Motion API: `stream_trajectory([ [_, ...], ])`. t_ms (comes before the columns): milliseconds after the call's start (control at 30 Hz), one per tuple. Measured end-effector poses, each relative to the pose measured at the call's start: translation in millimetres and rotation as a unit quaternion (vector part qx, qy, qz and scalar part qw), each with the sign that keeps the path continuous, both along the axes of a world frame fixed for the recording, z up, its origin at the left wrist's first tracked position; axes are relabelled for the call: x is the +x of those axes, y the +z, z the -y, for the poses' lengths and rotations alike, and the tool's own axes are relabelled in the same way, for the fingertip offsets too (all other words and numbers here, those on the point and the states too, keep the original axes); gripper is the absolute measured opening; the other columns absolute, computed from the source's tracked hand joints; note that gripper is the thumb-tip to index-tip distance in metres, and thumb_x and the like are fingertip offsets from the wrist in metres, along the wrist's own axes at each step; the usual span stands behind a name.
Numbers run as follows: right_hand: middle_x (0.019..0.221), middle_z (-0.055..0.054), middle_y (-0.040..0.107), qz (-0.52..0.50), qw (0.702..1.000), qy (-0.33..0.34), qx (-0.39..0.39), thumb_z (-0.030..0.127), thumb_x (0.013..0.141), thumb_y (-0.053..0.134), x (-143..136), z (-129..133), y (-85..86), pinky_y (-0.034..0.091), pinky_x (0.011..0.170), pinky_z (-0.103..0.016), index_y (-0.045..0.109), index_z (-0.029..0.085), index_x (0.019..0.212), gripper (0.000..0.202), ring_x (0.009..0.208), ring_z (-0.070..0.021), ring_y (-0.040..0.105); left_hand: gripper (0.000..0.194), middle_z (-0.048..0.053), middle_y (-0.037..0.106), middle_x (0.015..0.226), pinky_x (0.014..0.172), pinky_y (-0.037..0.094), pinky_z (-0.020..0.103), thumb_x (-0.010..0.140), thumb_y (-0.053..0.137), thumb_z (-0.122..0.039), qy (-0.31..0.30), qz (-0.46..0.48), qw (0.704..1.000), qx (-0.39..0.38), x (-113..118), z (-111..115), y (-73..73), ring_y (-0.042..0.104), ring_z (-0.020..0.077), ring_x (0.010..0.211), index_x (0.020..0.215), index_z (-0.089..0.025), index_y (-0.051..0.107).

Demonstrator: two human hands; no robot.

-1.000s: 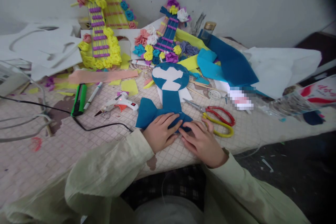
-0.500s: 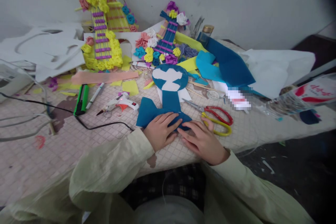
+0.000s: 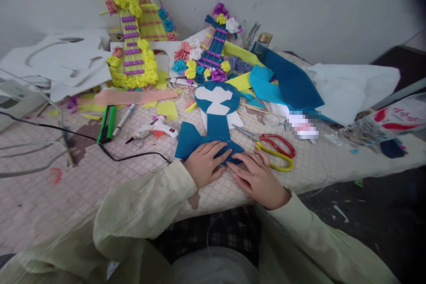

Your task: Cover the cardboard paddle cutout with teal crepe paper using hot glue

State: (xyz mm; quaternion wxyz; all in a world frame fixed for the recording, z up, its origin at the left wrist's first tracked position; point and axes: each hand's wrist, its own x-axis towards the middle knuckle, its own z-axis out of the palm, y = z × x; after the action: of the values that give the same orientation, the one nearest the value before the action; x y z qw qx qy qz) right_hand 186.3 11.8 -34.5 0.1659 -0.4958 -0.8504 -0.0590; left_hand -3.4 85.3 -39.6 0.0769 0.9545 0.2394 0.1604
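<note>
A piece of dark blue crepe paper (image 3: 188, 141) lies on the table in front of me, joined or overlapping with a blue neck strip (image 3: 218, 128). Above it is a round shape with blue edges and a white middle (image 3: 214, 100). My left hand (image 3: 204, 164) rests flat on the blue paper, fingers stretched. My right hand (image 3: 258, 177) touches the paper's right end with spread fingertips, close beside the left. What lies under the fingers is hidden. Red-and-yellow-handled scissors (image 3: 274, 151) sit just right of my right hand, and a white hot glue gun (image 3: 153, 129) is left of the paper.
A green utility knife (image 3: 107, 124) and a white marker (image 3: 124, 120) lie to the left, near a black cable (image 3: 133, 158). Flower-covered paper guitars (image 3: 133, 49) lean at the back. A plastic bottle (image 3: 399, 114) lies at the right, below a white sheet (image 3: 356, 88).
The view has shifted slightly, so things at the left appear a little further right. Both hands stay on the blue paper with hardly any movement.
</note>
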Motion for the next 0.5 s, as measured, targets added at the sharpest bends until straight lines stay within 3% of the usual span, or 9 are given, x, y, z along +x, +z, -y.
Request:
stream_trajectory([
  [167, 0.11, -0.007, 0.057, 0.016, 1.0, 0.006, -0.002, 0.027, 0.083, 0.048, 2, -2, 1.5, 0.028, 0.09, -0.049, 0.058, 0.028, 0.112, 0.03, 0.1, -0.0235, 0.047, 0.045, 0.01, 0.04, 0.133, 0.099, 0.032, 0.042, 0.084, 0.042, -0.031, 0.0, 0.001, 1.0, -0.001, 0, -1, -0.8, 0.033, 0.0245, 0.124, 0.127, -0.018, 0.041],
  [367, 0.098, -0.003, 0.064, -0.06, 0.998, 0.011, -0.008, 0.026, 0.085, 0.047, 8, -17, 1.1, 0.029, 0.087, -0.041, 0.063, 0.026, 0.103, 0.024, 0.086, -0.0162, 0.053, 0.043, 0.011, 0.043, 0.13, 0.096, 0.036, 0.041, 0.085, 0.04, -0.034, -0.007, 0.001, 1.0, 0.007, 0, -4, -0.5, 0.037, 0.0242, 0.121, 0.125, -0.018, 0.044],
  [500, 0.093, -0.003, 0.065, -0.066, 0.998, 0.022, 0.01, 0.028, 0.083, 0.051, 11, -25, -2.0, 0.03, 0.083, -0.039, 0.065, 0.025, 0.1, 0.022, 0.084, -0.0163, 0.053, 0.039, 0.01, 0.046, 0.127, 0.091, 0.039, 0.042, 0.086, 0.04, -0.034, 0.002, -0.003, 1.0, 0.014, 2, -6, -0.2, 0.041, 0.0243, 0.117, 0.121, -0.019, 0.048],
])
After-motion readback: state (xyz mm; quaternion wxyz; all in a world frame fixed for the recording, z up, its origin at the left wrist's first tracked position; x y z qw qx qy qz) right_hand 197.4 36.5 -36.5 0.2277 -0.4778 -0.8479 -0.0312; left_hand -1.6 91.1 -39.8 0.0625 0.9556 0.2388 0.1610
